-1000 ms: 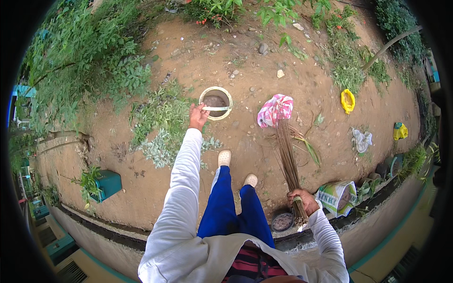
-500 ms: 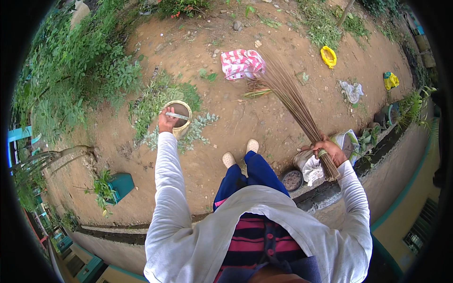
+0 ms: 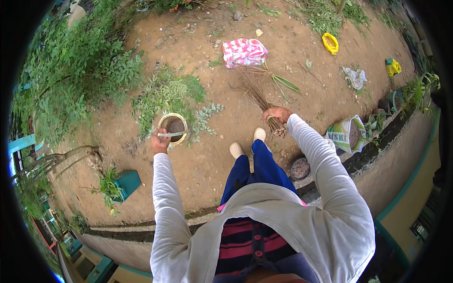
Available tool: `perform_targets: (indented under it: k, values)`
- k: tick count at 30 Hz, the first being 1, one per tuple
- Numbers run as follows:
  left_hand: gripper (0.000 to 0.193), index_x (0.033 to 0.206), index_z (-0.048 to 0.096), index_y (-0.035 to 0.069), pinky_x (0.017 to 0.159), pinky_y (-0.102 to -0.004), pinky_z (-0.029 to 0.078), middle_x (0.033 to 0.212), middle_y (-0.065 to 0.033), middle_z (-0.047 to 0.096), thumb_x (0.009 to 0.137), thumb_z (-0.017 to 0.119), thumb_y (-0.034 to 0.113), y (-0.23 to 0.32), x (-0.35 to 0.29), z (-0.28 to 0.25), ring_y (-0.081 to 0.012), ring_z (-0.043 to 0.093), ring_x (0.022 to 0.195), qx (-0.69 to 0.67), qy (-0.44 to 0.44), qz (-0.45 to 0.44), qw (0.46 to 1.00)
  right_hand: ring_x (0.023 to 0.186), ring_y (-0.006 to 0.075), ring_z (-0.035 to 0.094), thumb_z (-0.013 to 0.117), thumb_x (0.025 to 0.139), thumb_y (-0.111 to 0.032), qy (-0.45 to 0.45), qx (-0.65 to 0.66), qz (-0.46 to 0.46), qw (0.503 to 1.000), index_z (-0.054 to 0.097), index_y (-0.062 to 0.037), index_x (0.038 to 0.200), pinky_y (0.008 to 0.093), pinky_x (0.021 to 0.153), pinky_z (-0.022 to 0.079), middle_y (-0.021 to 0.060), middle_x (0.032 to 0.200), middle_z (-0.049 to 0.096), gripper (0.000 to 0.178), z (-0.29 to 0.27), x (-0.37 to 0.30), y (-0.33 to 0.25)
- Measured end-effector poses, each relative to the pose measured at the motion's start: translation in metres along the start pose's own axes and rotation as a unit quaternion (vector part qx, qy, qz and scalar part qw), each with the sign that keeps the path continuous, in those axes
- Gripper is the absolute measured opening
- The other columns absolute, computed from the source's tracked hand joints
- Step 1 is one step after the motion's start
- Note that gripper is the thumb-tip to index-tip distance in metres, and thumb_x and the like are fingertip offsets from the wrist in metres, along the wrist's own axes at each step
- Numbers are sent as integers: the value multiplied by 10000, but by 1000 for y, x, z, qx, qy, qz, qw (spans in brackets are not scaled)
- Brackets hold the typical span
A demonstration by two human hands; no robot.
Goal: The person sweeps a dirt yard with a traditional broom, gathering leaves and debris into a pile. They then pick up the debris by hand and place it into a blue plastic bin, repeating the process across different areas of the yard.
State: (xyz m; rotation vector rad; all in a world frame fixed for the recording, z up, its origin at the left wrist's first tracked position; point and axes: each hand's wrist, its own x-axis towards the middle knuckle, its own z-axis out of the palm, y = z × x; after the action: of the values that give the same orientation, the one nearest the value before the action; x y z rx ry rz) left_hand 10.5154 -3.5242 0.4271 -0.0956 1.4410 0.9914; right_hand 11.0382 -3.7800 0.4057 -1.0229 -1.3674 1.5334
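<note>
My left hand [image 3: 160, 142] is closed round the pale handle [image 3: 173, 134] of a cream-rimmed bucket [image 3: 178, 115]. The bucket is tilted with its mouth toward me, and its inside looks dark brown. In my right hand [image 3: 278, 114] is a stick broom [image 3: 255, 87], gripped at its bound end. Its thin brown bristles spread away from me, low over the soil. Beyond their tips lies a pink-and-white checked cloth [image 3: 244, 52]. Long green leaves [image 3: 285, 84] lie just right of the bristles.
Cut greenery [image 3: 165, 92] is heaped beyond the bucket. A green planter [image 3: 127, 184] stands at the left. To the right are a filled sack [image 3: 347, 134], a round basin [image 3: 300, 169] and a white plastic bag [image 3: 355, 78]. A yellow bag [image 3: 330, 43] lies farther off.
My right hand has swung the broom left and forward, bringing it down near the ground in front of my feet. My left hand and the bucket have shifted slightly toward me.
</note>
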Motion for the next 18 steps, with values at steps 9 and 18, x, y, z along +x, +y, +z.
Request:
perform_targets:
  k: [9,18]
  values:
    - [260,1082,516,61,943,-406,386,1081,-50,527,895,559,236,-8,14,-1,-195,500,1029,49,-20,-2,999,605,132,599,688,715,-27,140,324,331,875,41,-64,1457,284,501,500,83,786,606,985,73,10,-61]
    - [456,1249,418,90,1055,-592,205,1295,-33,430,881,584,301,-43,14,43,-223,456,1174,165,-91,-71,980,541,154,559,684,626,-83,328,235,359,842,271,35,1385,283,452,461,92,802,597,872,140,-185,-150]
